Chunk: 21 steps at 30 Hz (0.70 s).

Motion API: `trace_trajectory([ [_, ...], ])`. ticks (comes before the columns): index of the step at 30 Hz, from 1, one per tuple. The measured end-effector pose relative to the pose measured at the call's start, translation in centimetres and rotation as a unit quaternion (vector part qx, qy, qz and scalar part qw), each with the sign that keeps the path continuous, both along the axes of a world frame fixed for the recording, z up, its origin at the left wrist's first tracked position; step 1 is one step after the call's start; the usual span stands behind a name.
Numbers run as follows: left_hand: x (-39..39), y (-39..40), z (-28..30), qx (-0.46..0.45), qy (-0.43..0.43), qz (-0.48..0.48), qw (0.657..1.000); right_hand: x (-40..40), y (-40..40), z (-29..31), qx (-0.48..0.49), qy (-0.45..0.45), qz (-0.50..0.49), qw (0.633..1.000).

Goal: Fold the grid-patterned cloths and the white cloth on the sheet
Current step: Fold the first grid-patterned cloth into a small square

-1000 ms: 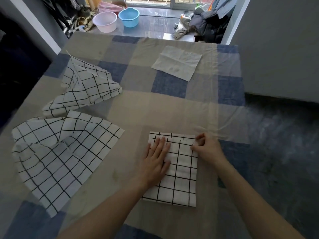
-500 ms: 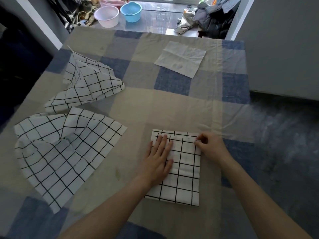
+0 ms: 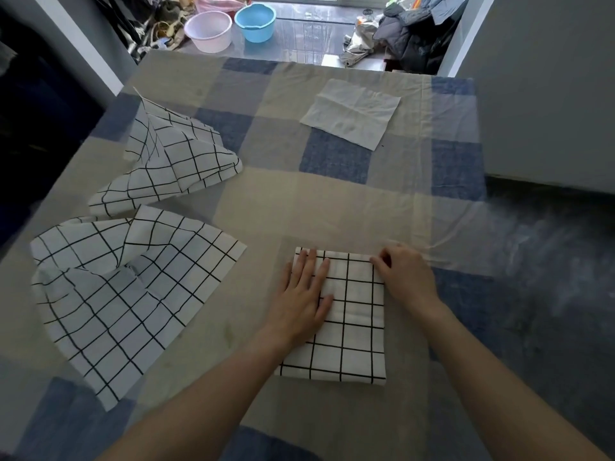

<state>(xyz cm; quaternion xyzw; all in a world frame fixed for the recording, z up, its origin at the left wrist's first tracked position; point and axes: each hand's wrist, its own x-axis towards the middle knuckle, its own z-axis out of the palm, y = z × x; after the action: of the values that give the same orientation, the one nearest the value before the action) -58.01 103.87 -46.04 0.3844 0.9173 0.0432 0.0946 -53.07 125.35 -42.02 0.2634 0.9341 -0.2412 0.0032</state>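
Hardly anything has shifted since a second ago: both hands stay on the folded grid cloth (image 3: 346,314), and the right hand (image 3: 407,277) has crept slightly along its far right corner.

That cloth lies at lower centre of the frame as a neat rectangle, long axis running from the near edge of the picture up toward the far edge, its grid lines square to its sides. The left hand (image 3: 304,299) lies flat on its left half, fingers spread a little and pointing up-frame, pressing the cloth against the checked sheet (image 3: 332,207). The right hand sits curled at the top right corner, fingertips drawn together on the edge; whether they actually pinch the fabric cannot be told.

At left of the frame a larger unfolded grid cloth (image 3: 123,294) sprawls rumpled, its right corner near the folded one but apart from it. Above it, at upper left, a second loose grid cloth (image 3: 169,161) is heaped in a peak, close to the sheet's left edge. The white cloth (image 3: 351,113) lies flat at upper centre-right, tilted, well apart from the hands.

Bare sheet is open between the folded cloth and the white cloth. The sheet's right border runs just right of the right hand.
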Motion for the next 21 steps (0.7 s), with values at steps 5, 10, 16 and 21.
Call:
trace_trajectory([
  [5, 0.2, 0.2, -0.3, 0.002, 0.013, 0.017, 1.0, 0.3, -2.1, 0.5, 0.102, 0.044, -0.027, 0.993],
  [10, 0.2, 0.1, -0.7, -0.009, 0.005, 0.013, 1.0, 3.5, -11.6, 0.6, 0.064, 0.133, 0.06, 0.987],
  [16, 0.1, 0.1, -0.8, -0.031, 0.023, 0.002, 0.999, 9.0, -15.1, -3.5, 0.035, 0.031, 0.118, 0.992],
  [21, 0.1, 0.4, -0.1, -0.003, 0.015, 0.027, 1.0, 10.5, -12.7, -3.5, 0.082, -0.04, 0.112, 0.99],
])
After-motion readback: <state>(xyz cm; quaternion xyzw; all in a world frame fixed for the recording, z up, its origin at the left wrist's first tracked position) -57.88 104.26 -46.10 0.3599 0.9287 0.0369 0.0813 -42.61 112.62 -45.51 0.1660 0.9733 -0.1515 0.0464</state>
